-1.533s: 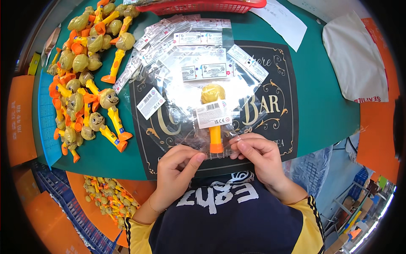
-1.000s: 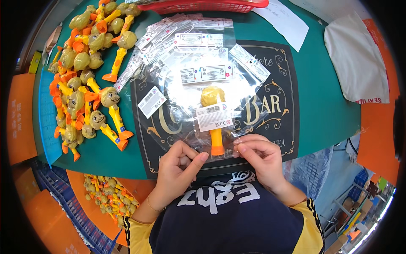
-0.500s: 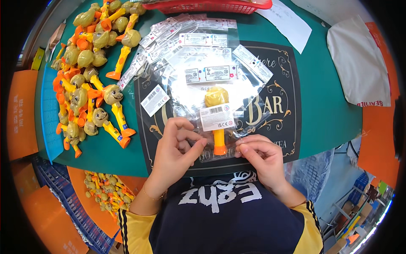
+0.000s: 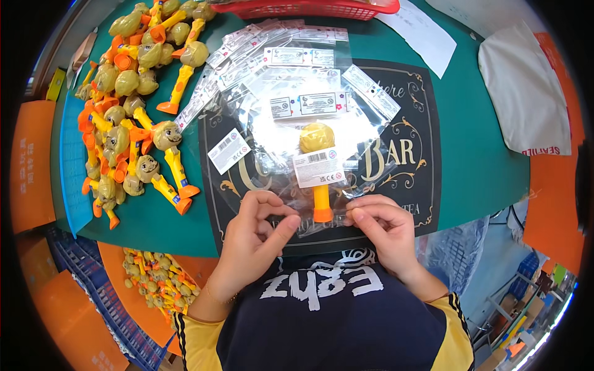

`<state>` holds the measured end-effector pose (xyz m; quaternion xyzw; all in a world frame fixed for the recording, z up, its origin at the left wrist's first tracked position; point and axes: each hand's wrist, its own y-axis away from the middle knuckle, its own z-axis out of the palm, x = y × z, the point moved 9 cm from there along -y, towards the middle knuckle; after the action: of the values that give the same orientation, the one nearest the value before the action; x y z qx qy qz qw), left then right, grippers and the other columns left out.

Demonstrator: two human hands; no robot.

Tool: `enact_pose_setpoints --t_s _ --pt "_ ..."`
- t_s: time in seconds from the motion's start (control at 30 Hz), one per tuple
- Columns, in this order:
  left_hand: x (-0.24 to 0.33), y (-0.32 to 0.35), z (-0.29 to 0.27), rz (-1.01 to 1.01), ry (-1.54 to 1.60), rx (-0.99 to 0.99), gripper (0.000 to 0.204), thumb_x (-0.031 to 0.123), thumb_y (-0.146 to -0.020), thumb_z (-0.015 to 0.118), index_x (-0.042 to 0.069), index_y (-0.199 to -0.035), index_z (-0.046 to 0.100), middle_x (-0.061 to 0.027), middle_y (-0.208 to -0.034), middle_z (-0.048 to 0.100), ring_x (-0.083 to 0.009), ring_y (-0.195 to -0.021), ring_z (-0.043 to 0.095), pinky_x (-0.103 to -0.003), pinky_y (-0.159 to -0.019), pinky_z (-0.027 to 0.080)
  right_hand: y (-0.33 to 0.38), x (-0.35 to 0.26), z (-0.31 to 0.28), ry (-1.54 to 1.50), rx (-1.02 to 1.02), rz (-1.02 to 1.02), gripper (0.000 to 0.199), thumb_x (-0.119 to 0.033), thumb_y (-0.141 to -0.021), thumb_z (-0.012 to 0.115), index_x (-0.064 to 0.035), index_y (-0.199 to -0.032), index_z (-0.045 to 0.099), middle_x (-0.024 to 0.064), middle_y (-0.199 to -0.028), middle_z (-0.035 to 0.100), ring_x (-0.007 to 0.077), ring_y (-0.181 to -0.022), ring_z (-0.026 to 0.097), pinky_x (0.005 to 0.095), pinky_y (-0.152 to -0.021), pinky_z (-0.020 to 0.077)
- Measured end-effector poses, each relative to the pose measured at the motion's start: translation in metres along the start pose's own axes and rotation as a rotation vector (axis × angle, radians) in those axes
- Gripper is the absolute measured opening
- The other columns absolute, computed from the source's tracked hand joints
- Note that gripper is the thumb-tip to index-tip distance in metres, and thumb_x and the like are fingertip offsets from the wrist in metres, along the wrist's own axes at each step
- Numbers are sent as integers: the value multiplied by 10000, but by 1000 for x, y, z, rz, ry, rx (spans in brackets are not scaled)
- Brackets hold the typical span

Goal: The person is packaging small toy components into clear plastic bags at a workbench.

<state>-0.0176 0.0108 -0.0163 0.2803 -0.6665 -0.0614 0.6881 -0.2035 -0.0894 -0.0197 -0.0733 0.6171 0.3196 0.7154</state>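
Bag (image 4: pixel 340 201) (toy (image 4: pixel 317 138) inside) in right hand (image 4: pixel 389 232)

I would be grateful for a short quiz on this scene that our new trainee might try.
1. True or false: the orange end of the single toy lies between the left hand and the right hand.
2. What colour is the basket at the far edge of the table?
A. Blue
B. Red
C. White
3. Fill in: the large heap of toys lies to the ____ of both hands.

Key: 1. True; 2. B; 3. left.
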Motion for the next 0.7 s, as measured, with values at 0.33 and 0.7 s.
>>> enact_pose_setpoints --t_s 0.33,0.7 --pt "-5 -3 16 -25 119 -49 494 -12 -938 635 47 -1330 338 -112 -965 654 -44 -540 526 -169 -452 381 4 2 -3 12 20 17 93 61 -941 604 61 -965 695 133 -1136 623 172 -902 681 277 -835 556" --pt "-5 -3 25 54 90 -111 347 -43 -955 575 46 -1247 410 -65 -976 582 -27 -555 488 -163 -468 358 -1 8 -6 -105 35 174 90 22 -944 633 -6 -878 579 121 -1059 629 156 -829 691 254 -764 542"
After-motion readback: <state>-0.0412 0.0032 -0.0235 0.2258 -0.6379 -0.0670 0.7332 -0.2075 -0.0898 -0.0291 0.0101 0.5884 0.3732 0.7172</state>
